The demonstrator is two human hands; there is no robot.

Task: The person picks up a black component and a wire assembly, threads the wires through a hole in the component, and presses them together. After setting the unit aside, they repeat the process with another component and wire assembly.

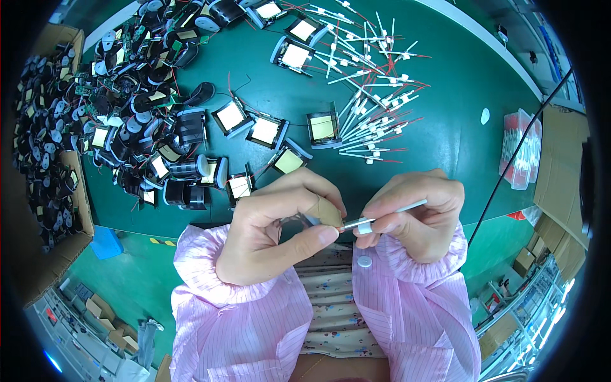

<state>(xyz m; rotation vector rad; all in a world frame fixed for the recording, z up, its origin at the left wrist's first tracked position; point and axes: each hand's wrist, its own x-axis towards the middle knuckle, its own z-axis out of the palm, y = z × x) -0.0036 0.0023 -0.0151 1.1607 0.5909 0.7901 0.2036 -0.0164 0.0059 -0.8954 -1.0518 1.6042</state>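
Close in front of my chest, my right hand (414, 213) pinches a thin white rod with a small white block (365, 226) on it. One end of the rod sticks out past my fingers, up and to the right. My left hand (280, 229) is closed at the rod's other end, thumb against a forefinger wrapped in a tan cover. A dark, shiny part shows partly inside my left fingers; its kind is hidden. Beyond the hands, several similar white rods with red wires (375, 127) lie in a loose fan on the green table (458, 146).
Black housings with pale yellow pads (264, 130) lie scattered across the table's middle, and many more are heaped at the left. A cardboard box (79, 216) full of them stands at the left edge. At the right sits a clear plastic box (523, 149), with a black cable (509, 162) running past it.
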